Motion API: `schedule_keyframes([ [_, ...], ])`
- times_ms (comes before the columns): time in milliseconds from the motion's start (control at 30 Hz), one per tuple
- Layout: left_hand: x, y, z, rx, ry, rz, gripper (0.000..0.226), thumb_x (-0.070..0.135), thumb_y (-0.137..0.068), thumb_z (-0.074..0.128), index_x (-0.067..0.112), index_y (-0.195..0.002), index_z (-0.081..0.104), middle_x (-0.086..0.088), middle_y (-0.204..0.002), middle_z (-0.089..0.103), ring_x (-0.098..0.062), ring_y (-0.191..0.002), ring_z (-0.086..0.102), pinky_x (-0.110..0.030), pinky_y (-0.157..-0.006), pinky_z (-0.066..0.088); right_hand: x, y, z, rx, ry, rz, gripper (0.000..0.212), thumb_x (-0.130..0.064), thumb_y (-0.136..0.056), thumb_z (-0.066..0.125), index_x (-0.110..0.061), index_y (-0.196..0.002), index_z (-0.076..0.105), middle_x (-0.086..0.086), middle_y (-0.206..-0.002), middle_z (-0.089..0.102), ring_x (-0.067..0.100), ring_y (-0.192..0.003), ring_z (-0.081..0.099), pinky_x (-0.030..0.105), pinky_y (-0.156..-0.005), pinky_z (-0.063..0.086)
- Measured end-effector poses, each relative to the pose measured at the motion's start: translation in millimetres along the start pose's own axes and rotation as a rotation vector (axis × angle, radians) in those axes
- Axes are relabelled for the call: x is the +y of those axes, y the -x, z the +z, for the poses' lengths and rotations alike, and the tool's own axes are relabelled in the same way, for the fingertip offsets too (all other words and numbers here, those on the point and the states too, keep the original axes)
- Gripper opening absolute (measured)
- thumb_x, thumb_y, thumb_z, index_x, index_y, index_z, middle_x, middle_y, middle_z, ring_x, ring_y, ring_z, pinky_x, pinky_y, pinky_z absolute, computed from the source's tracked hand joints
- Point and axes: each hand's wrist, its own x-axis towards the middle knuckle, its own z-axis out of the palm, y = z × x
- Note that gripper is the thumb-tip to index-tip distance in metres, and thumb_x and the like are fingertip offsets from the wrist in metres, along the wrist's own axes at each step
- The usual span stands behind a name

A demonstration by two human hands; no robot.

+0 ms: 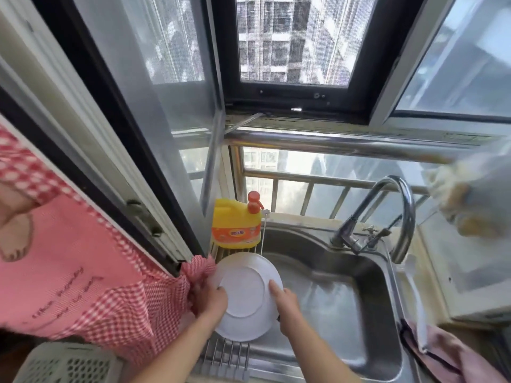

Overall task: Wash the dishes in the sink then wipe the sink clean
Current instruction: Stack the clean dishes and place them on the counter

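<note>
A white plate (246, 294) is upside down, its base ring facing me, over the metal drying rack (229, 355) at the left edge of the steel sink (345, 305). My left hand (208, 301) grips the plate's left rim with curled fingers. My right hand (286, 305) holds the right rim, one finger lying straight along the plate's underside. The sink basin looks wet and I see no dishes in it.
A yellow dish soap bottle (236, 225) with an orange pump stands at the rack's far end. The curved faucet (387, 217) arches over the basin. A pink cloth (448, 352) lies at the sink's right edge. A red checked apron (83, 272) hangs at left. A grey basket (69, 364) sits below it.
</note>
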Motion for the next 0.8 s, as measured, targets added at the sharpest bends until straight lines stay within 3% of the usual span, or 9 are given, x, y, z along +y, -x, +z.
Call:
schedule_keyframes([
  [167, 15.0, 18.9, 12.5, -0.005, -0.015, -0.080, 0.053, 0.024, -0.100, 0.046, 0.009, -0.149, 0.033, -0.018, -0.157, 0.021, -0.039, -0.145, 0.020, -0.047, -0.117, 0.024, 8.4, -1.9, -27.5, -0.172, -0.166, -0.040, 0.031, -0.035, -0.097, 0.067, -0.012, -0.117, 0.063, 0.014, -0.113, 0.073, 0.034, -0.102, 0.071, 0.050, -0.083, 0.061],
  [300, 27.0, 26.5, 25.4, -0.016, 0.076, -0.104, 0.055, 0.032, -0.102, 0.045, 0.003, -0.148, 0.034, -0.020, -0.159, 0.019, -0.040, -0.147, 0.016, -0.052, -0.120, 0.020, 0.8, 2.1, -57.6, -0.193, -0.183, -0.102, 0.036, -0.031, -0.097, 0.066, -0.004, -0.122, 0.062, 0.017, -0.112, 0.074, 0.036, -0.103, 0.071, 0.054, -0.091, 0.057],
  [400, 44.9, 33.0, 28.2, -0.076, 0.275, -0.109, 0.060, 0.034, -0.101, 0.052, -0.003, -0.146, 0.037, -0.025, -0.152, 0.035, -0.040, -0.140, 0.035, -0.045, -0.113, 0.033, -12.8, 7.9, -89.5, -0.209, -0.206, -0.118, 0.030, -0.024, -0.100, 0.061, -0.002, -0.120, 0.062, 0.018, -0.110, 0.075, 0.032, -0.096, 0.071, 0.052, -0.092, 0.055],
  [500, 68.2, 41.2, 32.8, -0.263, 0.596, -0.183, 0.050, 0.033, -0.100, 0.057, -0.001, -0.135, 0.050, -0.021, -0.132, 0.058, -0.037, -0.117, 0.058, -0.041, -0.097, 0.047, -27.7, 12.0, -126.3, -0.211, -0.237, -0.137, 0.026, -0.022, -0.101, 0.059, -0.002, -0.119, 0.061, 0.016, -0.108, 0.075, 0.031, -0.094, 0.071, 0.052, -0.091, 0.056],
  [600, 85.3, 52.8, 40.0, -0.368, 0.717, -0.113, 0.031, 0.030, -0.099, 0.063, 0.008, -0.120, 0.061, -0.018, -0.119, 0.067, -0.035, -0.103, 0.066, -0.043, -0.088, 0.055, -40.7, 18.2, -162.9, -0.204, -0.249, -0.169, 0.030, -0.024, -0.100, 0.061, -0.003, -0.121, 0.060, 0.018, -0.115, 0.073, 0.034, -0.101, 0.070, 0.055, -0.096, 0.054],
  [667, 97.0, 63.1, 41.4, -0.450, 0.775, -0.042, 0.021, 0.023, -0.099, 0.063, 0.006, -0.112, 0.062, -0.020, -0.114, 0.069, -0.033, -0.097, 0.068, -0.041, -0.079, 0.056, -49.1, 22.5, -186.5, -0.196, -0.220, -0.223, 0.031, -0.027, -0.098, 0.064, -0.004, -0.119, 0.061, 0.017, -0.114, 0.072, 0.032, -0.099, 0.070, 0.052, -0.089, 0.056],
  [800, 117.3, 80.6, 43.8, -0.444, 0.772, 0.129, 0.034, 0.017, -0.091, 0.074, -0.005, -0.112, 0.059, -0.026, -0.105, 0.068, -0.028, -0.084, 0.064, -0.037, -0.070, 0.052, -63.0, 30.1, -216.8, -0.147, -0.163, -0.263, 0.034, -0.037, -0.090, 0.072, -0.012, -0.109, 0.059, 0.007, -0.101, 0.069, 0.024, -0.089, 0.066, 0.037, -0.071, 0.050],
])
